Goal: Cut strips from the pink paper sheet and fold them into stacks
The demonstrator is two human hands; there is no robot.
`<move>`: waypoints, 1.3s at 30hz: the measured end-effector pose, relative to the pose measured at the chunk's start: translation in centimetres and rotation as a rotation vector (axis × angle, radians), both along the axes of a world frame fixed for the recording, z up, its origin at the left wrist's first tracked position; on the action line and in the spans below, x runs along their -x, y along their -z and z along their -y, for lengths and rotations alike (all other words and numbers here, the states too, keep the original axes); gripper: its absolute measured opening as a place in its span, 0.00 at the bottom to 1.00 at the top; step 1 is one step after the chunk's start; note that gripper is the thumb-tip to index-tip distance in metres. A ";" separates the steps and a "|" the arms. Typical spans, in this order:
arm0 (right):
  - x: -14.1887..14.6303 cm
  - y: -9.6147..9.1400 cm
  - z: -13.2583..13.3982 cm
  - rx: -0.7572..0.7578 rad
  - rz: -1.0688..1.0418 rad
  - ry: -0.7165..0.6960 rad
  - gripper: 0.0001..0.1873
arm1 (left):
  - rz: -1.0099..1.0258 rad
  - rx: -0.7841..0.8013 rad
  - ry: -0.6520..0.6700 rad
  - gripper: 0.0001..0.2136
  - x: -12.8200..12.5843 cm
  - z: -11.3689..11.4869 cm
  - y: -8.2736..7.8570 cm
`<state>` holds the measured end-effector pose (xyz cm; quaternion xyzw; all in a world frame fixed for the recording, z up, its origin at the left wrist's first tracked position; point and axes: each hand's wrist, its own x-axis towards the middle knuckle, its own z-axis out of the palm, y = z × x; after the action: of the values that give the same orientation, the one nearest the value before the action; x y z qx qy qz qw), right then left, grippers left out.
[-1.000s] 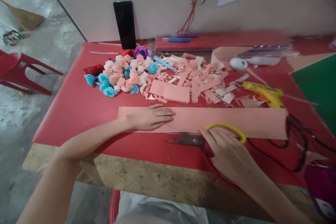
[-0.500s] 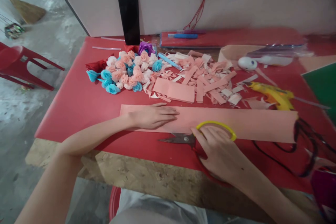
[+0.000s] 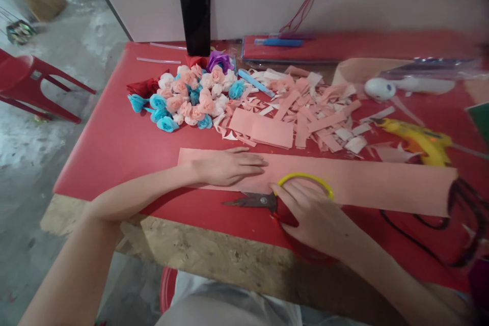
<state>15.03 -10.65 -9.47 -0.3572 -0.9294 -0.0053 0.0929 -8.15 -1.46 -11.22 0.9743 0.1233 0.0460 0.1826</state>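
A long pink paper strip (image 3: 367, 183) lies across the front of the red-covered table (image 3: 110, 147). Flat on its left part rests my left hand (image 3: 233, 167), fingers stretched out. My right hand (image 3: 313, 214) grips a pair of scissors (image 3: 263, 201) by the handles, one yellow and one red. The dark blades point left along the strip's near edge and look almost closed. Behind the strip are a folded pink paper piece (image 3: 263, 128) and a heap of pink and white paper scraps (image 3: 321, 107). Left of them sits a cluster of paper roses (image 3: 191, 97) in several colours.
A yellow glue gun (image 3: 420, 137) with a dark cord (image 3: 408, 239) lies at the right. A black phone (image 3: 195, 12) leans on the back wall. Near it lie a blue pen (image 3: 278, 42) and a white device (image 3: 380, 89). A red stool (image 3: 34, 76) stands left of the table.
The camera view has shifted slightly, so the table's right side sits further right. My right hand with the scissors has moved slightly left toward my left hand, which stays flat on the paper.
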 end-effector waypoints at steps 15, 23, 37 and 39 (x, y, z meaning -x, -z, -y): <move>-0.9 0.5 -0.5 -0.019 -0.046 -0.086 0.15 | -0.040 0.008 0.000 0.21 -0.1 0.0 -0.1; -1.8 0.8 -0.6 -0.002 -0.042 -0.110 0.17 | -0.033 0.005 0.005 0.21 -0.1 0.0 0.0; -1.9 0.1 -1.2 -0.050 -0.037 -0.142 0.13 | -0.039 0.015 0.000 0.21 -0.2 0.1 0.0; -2.0 -0.2 -1.2 -0.040 -0.029 -0.136 0.13 | -0.044 0.016 -0.005 0.22 -0.2 0.1 -0.1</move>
<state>16.99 -9.47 -9.28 -0.2912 -0.9498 -0.0123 0.1138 -7.96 -1.52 -11.10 0.9734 0.1299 0.0242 0.1874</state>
